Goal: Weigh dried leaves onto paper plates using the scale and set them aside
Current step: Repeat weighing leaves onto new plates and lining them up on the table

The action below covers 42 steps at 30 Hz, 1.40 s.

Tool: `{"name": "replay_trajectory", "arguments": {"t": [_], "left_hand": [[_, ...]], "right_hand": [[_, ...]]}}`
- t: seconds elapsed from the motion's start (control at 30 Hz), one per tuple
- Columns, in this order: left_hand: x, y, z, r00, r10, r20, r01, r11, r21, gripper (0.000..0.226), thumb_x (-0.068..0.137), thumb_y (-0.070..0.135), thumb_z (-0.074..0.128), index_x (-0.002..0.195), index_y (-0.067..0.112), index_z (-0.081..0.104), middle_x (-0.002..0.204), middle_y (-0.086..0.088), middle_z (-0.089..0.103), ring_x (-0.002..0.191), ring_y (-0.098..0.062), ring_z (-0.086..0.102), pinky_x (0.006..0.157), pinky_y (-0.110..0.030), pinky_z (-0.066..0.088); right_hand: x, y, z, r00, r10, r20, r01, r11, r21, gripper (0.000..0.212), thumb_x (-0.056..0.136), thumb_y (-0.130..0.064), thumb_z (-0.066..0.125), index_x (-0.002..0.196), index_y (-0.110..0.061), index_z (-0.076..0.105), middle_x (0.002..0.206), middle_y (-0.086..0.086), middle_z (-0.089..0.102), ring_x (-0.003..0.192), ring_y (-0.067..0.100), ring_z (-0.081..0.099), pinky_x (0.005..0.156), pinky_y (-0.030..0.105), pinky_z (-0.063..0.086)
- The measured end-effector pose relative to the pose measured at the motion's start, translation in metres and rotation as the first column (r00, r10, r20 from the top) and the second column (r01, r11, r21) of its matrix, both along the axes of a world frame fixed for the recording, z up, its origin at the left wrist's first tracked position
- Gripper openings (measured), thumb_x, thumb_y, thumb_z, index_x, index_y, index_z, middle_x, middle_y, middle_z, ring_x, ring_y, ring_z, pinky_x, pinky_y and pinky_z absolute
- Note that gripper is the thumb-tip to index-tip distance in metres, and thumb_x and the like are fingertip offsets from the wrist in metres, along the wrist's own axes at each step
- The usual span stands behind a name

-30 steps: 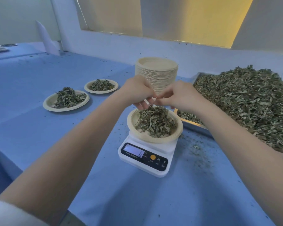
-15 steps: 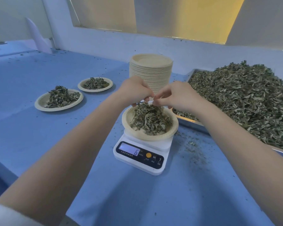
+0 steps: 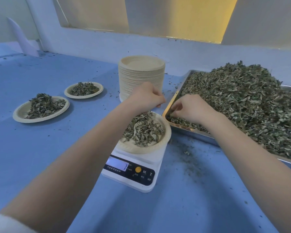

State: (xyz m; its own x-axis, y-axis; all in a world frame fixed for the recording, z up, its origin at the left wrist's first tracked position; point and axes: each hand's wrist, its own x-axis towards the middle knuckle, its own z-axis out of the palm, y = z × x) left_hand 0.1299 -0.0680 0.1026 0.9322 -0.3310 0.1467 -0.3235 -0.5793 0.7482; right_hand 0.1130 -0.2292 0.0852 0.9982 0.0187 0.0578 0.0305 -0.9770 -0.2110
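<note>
A white digital scale (image 3: 133, 172) sits mid-table, its display reading 7. On it rests a paper plate (image 3: 165, 140) carrying a small heap of dried leaves (image 3: 144, 128). My left hand (image 3: 144, 96) hovers over the plate's far edge with fingers curled; whether leaves are in it is hidden. My right hand (image 3: 190, 107) reaches into the near left corner of the metal tray (image 3: 190, 130), fingers curled down into the dried leaves there. The tray holds a big pile of dried leaves (image 3: 245, 105). Two filled paper plates (image 3: 40, 109) (image 3: 83, 89) stand to the left.
A tall stack of blank paper plates (image 3: 141, 74) stands behind the scale, close to my left hand. Leaf crumbs (image 3: 190, 158) litter the blue table (image 3: 40, 157) between scale and tray. A pale wall and ledge run along the back.
My right hand has left the plate and moved right into the tray corner. My left hand stays above the plate. The scale reading went from 6 to 7.
</note>
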Motion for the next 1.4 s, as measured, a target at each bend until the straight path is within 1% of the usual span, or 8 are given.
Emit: {"name": "replay_trajectory", "arguments": {"t": [0.17,0.4,0.53,0.67,0.83,0.97,1.13,1.4], "left_hand": [[0.006,0.004,-0.006,1.0,0.013,-0.023,-0.013,1.0,-0.001,0.022,0.084,0.011,0.058,0.09,-0.006,0.069,0.072,-0.012,0.058,0.049,-0.015,0.04,0.048,-0.02,0.034],[0.011,0.041,-0.016,0.991,0.117,0.068,-0.114,0.992,-0.046,0.009,0.082,0.025,0.066,0.088,0.029,0.07,0.077,0.013,0.058,0.062,0.003,0.05,0.057,-0.016,0.038],[0.006,0.08,-0.033,0.985,-0.044,-0.164,0.033,0.997,-0.073,0.059,0.07,0.049,0.075,0.125,0.044,0.053,0.137,0.014,0.044,0.125,-0.003,0.039,0.097,-0.023,0.033],[-0.003,0.105,-0.049,0.898,-0.189,-0.396,0.182,0.982,-0.055,0.108,0.053,0.056,0.078,0.143,0.053,0.019,0.154,0.023,0.01,0.142,-0.005,0.011,0.109,-0.035,0.019],[-0.011,0.106,-0.059,0.876,-0.18,-0.448,0.154,0.984,-0.094,0.119,0.052,0.064,0.072,0.148,0.046,0.004,0.156,0.015,0.009,0.143,-0.009,0.013,0.112,-0.035,0.016],[-0.011,0.094,-0.062,0.913,-0.084,-0.399,-0.002,0.977,-0.211,0.112,0.055,0.079,0.054,0.15,0.034,0.016,0.156,0.013,0.015,0.143,-0.011,0.017,0.118,-0.042,0.011],[-0.007,0.096,-0.055,0.914,-0.176,-0.365,0.031,0.928,-0.371,0.09,0.069,0.079,0.043,0.143,0.028,0.039,0.144,0.005,0.046,0.136,-0.016,0.037,0.117,-0.048,0.016],[0.002,0.142,-0.027,0.944,-0.048,-0.326,-0.107,0.89,-0.443,0.075,0.08,0.068,0.048,0.138,0.022,0.047,0.144,0.001,0.046,0.134,-0.019,0.04,0.116,-0.044,0.02]], "right_hand": [[0.003,0.006,-0.014,1.0,0.016,-0.016,-0.015,0.999,0.035,0.026,0.088,-0.025,0.063,0.111,-0.016,0.071,0.108,0.006,0.07,0.097,0.022,0.063,0.082,0.029,0.05],[-0.003,0.03,-0.001,0.988,0.152,0.0,-0.151,0.979,0.137,0.041,0.085,-0.038,0.061,0.124,-0.023,0.06,0.122,0.0,0.064,0.105,0.017,0.058,0.081,0.027,0.043],[-0.007,0.023,-0.005,0.925,0.266,-0.272,-0.203,0.949,0.24,0.122,0.052,-0.077,0.07,0.15,-0.029,0.018,0.155,-0.006,0.025,0.137,0.015,0.028,0.103,0.028,0.027],[-0.011,0.019,-0.017,0.836,0.35,-0.423,-0.265,0.932,0.246,0.159,0.027,-0.078,0.077,0.149,-0.033,-0.014,0.159,-0.012,-0.003,0.146,0.011,0.001,0.119,0.04,0.009],[-0.011,0.022,-0.025,0.857,0.351,-0.377,-0.305,0.935,0.179,0.16,0.027,-0.075,0.081,0.147,-0.038,-0.02,0.159,-0.01,-0.002,0.146,0.012,-0.001,0.119,0.047,0.012],[-0.01,0.025,-0.026,0.879,0.349,-0.325,-0.317,0.937,0.148,0.159,0.028,-0.078,0.078,0.146,-0.038,-0.021,0.16,-0.006,-0.001,0.147,0.017,-0.001,0.118,0.048,0.011],[-0.009,0.026,-0.017,0.897,0.354,-0.265,-0.307,0.93,0.202,0.159,0.027,-0.078,0.078,0.147,-0.035,-0.019,0.159,-0.002,0.003,0.146,0.019,0.006,0.118,0.045,0.012],[0.018,0.078,0.007,0.851,0.47,-0.235,-0.4,0.869,0.291,0.156,0.034,-0.068,0.084,0.148,-0.033,-0.017,0.159,-0.011,-0.004,0.144,0.006,0.004,0.118,0.032,0.011]]}}
